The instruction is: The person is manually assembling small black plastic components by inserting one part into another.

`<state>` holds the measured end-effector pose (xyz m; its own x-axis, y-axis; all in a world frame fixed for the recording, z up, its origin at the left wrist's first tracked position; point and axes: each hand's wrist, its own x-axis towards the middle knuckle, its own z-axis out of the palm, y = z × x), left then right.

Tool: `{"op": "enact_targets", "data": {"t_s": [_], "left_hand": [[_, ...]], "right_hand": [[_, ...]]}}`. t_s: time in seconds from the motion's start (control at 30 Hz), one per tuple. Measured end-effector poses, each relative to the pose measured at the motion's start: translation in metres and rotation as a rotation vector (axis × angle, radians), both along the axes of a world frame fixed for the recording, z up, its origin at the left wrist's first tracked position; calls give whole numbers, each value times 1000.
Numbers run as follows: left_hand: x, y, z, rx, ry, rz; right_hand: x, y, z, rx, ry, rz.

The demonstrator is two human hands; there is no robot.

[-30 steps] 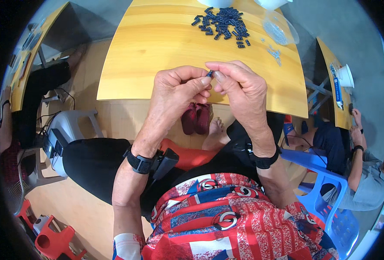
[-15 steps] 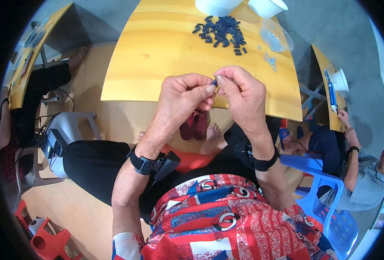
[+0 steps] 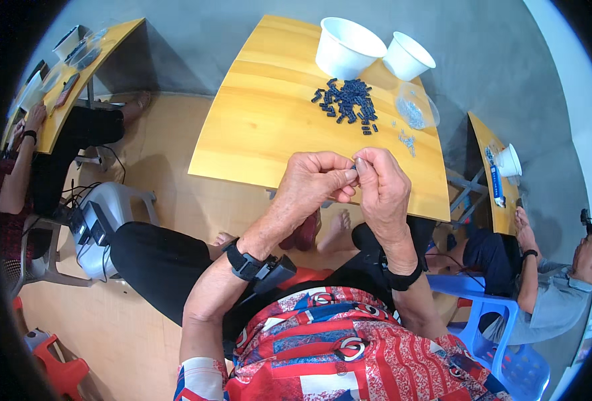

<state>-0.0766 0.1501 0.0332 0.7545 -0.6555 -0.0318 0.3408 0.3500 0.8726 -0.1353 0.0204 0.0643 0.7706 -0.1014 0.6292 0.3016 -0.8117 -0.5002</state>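
Observation:
My left hand (image 3: pixel 319 179) and my right hand (image 3: pixel 382 182) meet above the near edge of the yellow wooden table (image 3: pixel 256 113). Pinched between the fingertips of both is a small dark plastic piece (image 3: pixel 354 167), mostly covered by the fingers. It looks like the small dark blocks in the pile (image 3: pixel 349 100) further back on the table. To the right of that pile lie a few small silvery metal parts (image 3: pixel 407 142), beside a clear shallow container (image 3: pixel 416 110) with more of them inside.
A large white tub (image 3: pixel 349 50) and a smaller white tub (image 3: pixel 408 57) stand at the table's back. Co-workers sit at tables on the left and right. A grey plastic stool (image 3: pixel 109 220) with black devices is at my left; a blue chair (image 3: pixel 489 321) is at my right.
The view has tilted, so the table and hands appear lower and more of the white tubs shows. Both hands keep their pinch on the small piece.

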Motion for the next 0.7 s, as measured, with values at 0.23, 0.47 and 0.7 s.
{"op": "enact_targets", "data": {"t_s": [0.23,0.47,0.7], "left_hand": [[2,-3,-3,-43,81,-42],[4,-5,-27,-35,149,-50],[13,-4,-37,-21,147,10]], "right_hand": [[3,-5,0,-28,-4,4],[6,-9,-15,-16,79,45],[15,-18,-22,-23,141,108]]}}
